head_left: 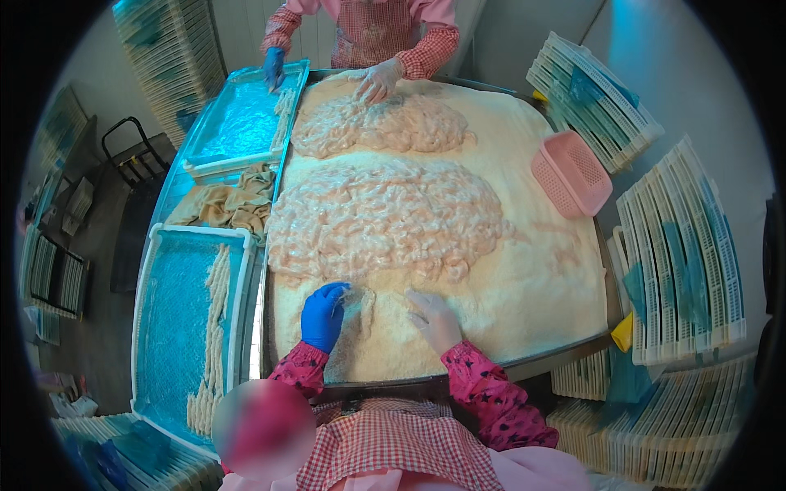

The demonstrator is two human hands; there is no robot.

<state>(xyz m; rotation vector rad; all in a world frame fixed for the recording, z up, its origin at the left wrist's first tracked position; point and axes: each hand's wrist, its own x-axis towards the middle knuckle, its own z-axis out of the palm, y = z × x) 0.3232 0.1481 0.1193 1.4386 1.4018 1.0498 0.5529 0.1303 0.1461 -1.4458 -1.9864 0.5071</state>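
Note:
My left hand (322,317), in a blue glove, is low over the near left part of a bed of pale crumbs (540,315). Its fingers are curled together, and whatever they pinch is too small to make out. Just right of it lies a crumb-coated strip (368,308). My right hand (436,321), in a whitish glove, rests on the crumbs with fingers stretched and a little apart, holding nothing visible. Beyond both hands spreads a large heap of wet, pale pink raw meat strips (385,214).
To the left, a white-rimmed tray (248,270) with blue lining holds a row of coated strips (214,327). Past a crumpled tan cloth (229,200) is another tray (237,123). A co-worker's gloved hand (378,82) touches a second meat heap (377,127). A pink basket (571,174) stands right.

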